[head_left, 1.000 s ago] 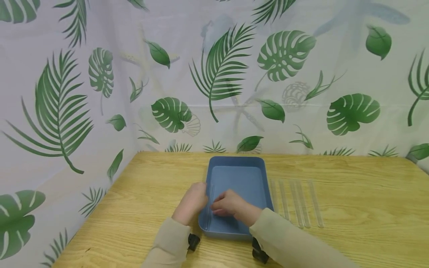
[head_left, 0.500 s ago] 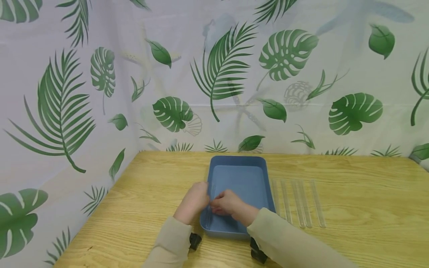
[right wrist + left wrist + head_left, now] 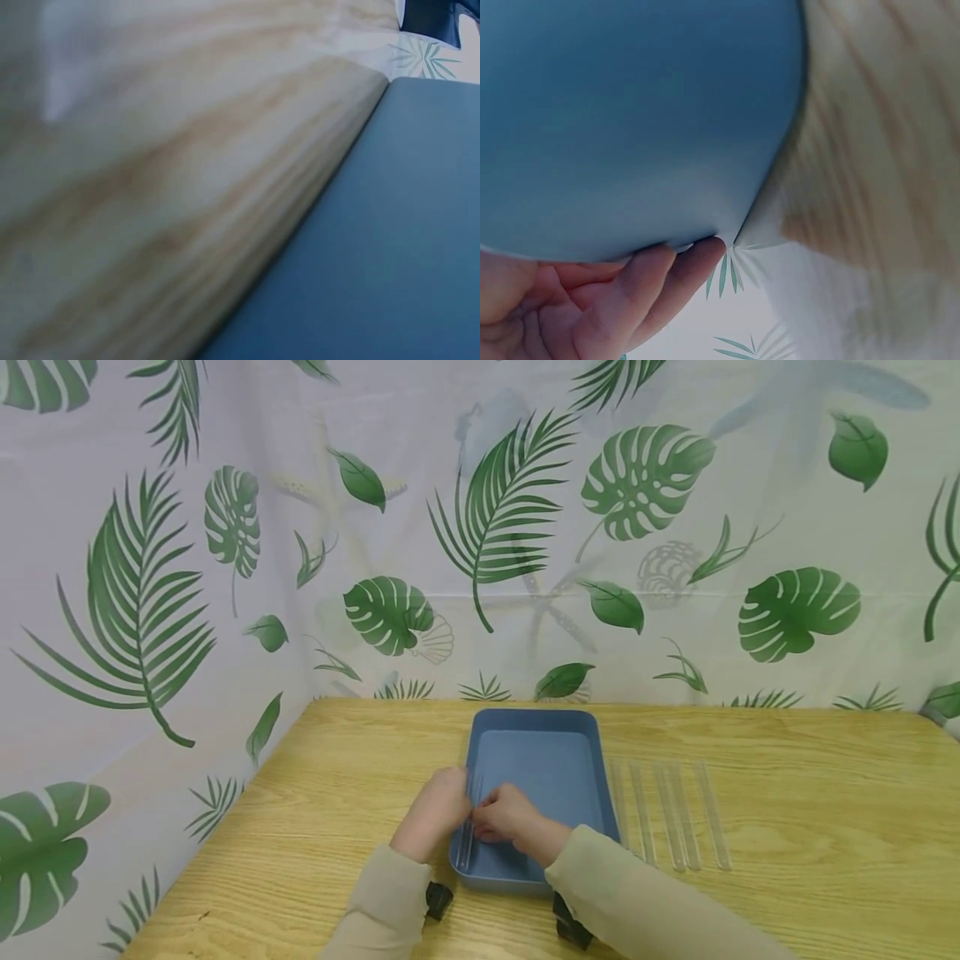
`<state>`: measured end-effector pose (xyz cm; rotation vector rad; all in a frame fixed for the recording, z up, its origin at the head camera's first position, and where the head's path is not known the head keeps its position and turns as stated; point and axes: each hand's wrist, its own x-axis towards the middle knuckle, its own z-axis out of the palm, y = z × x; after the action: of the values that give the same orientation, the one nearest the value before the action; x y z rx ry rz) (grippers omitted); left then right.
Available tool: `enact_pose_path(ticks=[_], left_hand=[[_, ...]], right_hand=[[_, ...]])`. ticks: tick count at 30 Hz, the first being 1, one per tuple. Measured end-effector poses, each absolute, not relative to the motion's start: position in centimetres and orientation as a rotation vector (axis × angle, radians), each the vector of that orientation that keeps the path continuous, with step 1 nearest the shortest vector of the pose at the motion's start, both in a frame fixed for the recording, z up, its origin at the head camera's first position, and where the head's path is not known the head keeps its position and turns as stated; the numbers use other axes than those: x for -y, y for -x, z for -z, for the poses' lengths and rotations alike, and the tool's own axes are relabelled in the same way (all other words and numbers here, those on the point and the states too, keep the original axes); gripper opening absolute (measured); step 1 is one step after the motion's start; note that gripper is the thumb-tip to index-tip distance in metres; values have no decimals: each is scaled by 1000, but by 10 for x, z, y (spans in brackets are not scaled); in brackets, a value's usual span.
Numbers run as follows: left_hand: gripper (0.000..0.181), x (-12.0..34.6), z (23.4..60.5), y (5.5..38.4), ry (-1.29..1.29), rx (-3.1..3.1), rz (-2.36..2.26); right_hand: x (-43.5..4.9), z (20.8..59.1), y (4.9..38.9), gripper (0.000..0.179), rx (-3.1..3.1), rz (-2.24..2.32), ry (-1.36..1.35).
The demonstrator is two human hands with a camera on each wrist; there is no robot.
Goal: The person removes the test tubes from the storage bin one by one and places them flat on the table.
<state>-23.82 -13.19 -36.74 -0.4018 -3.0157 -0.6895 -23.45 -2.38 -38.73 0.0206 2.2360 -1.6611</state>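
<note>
A blue rectangular tray [image 3: 536, 760] lies on the table, with clear test tubes [image 3: 465, 847] lengthwise along its inner left side. My left hand [image 3: 442, 802] is at the tray's left rim, beside these tubes. In the left wrist view its curled fingers [image 3: 634, 292] reach over the rim; what they touch inside is hidden. My right hand [image 3: 510, 814] is inside the tray, its thumb and fingers pinching at a test tube near the left wall. The right wrist view shows only the tray's outer side [image 3: 375, 247] and tabletop, not the hand.
Several more clear test tubes [image 3: 678, 818] lie in a row on the wooden table [image 3: 817, 802], right of the tray. Black wrist-worn pieces [image 3: 437, 900] show below the sleeves. A leaf-patterned cloth [image 3: 525, 527] hangs behind and at the left.
The hands stay in nearly the same places. My right hand shifts slightly among the tubes, and the tubes inside the tray show more distinctly now. The whole view drifts a little.
</note>
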Motion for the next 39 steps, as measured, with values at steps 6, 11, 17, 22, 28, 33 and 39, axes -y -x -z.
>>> enact_pose_path(ticks=[6,11,17,22,28,33,39], left_hand=[[16,131,369,238,412,3014,689],[17,131,369,238,425,3006,697],[15,130,370,237,425,3006,690],[14,130,369,236,424,3007,660],[13,131,366,234,409,3000,632],[17,131,366,234,386,3002,668],[22,131,368,235,372,3010,683]], right_hand=[[24,387,234,3,-2239,1665,-32],[23,390,236,3,-2238,1667,-41],[23,390,235,4,-2243,1643,-57],[19,387,233,5,-2249,1629,-55],[9,384,233,7,-2279,1581,-46],[-3,380,234,10,-2325,1515,-41],[-19,370,232,13,-2351,1463,-36]])
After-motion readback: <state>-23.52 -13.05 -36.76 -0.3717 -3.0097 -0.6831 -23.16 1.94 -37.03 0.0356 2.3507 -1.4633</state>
